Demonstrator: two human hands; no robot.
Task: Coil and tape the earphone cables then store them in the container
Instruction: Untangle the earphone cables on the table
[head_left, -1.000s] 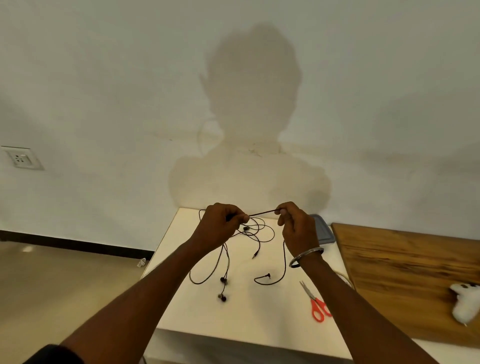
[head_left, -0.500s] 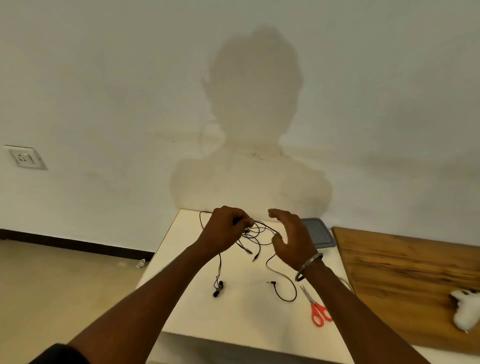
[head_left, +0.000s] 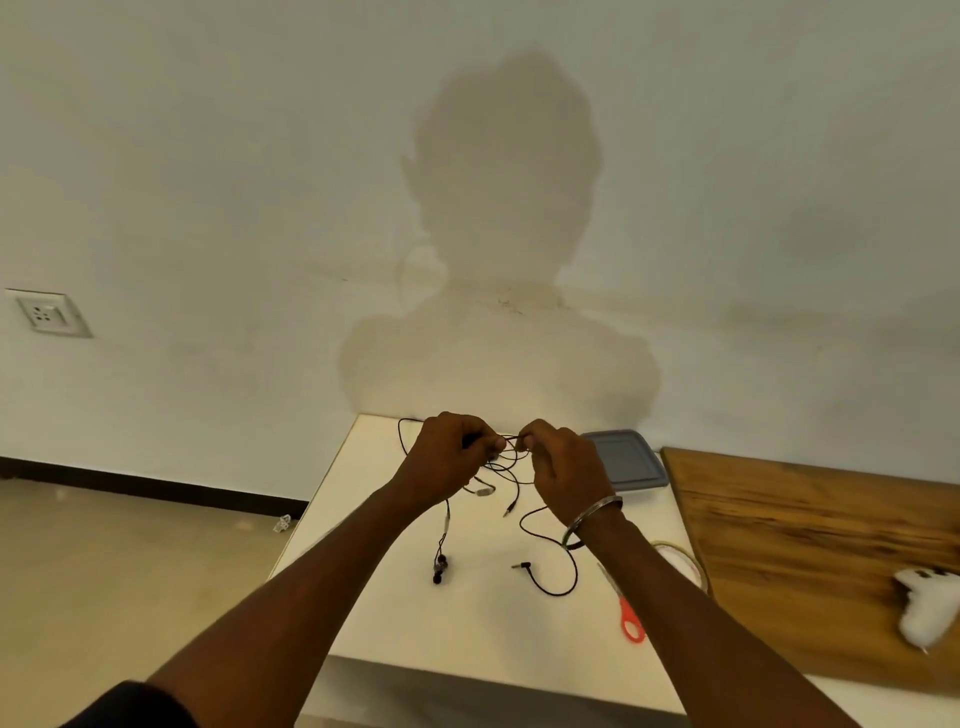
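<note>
Black earphone cables (head_left: 511, 470) lie tangled on a small white table (head_left: 467, 613). My left hand (head_left: 449, 457) grips a bunch of cable above the table's far part. My right hand (head_left: 563, 467) pinches a strand close beside it, fingertips almost touching the left. Two earbuds (head_left: 440, 567) hang down to the table below the left hand. A jack plug (head_left: 521, 565) ends a loop near my right wrist. A grey container lid (head_left: 628, 460) lies at the far right, partly hidden by my right hand. A roll of clear tape (head_left: 683, 564) sits behind my right forearm.
Red-handled scissors (head_left: 629, 618) lie at the table's right edge. A wooden tabletop (head_left: 810, 545) adjoins on the right with a white controller-like object (head_left: 922, 608) on it. The wall stands just behind the table; a socket (head_left: 47, 313) is at the left.
My right hand, open half a second ago, has closed on a cable strand again, close to the left hand. The earbuds and jack loop slid slightly on the table.
</note>
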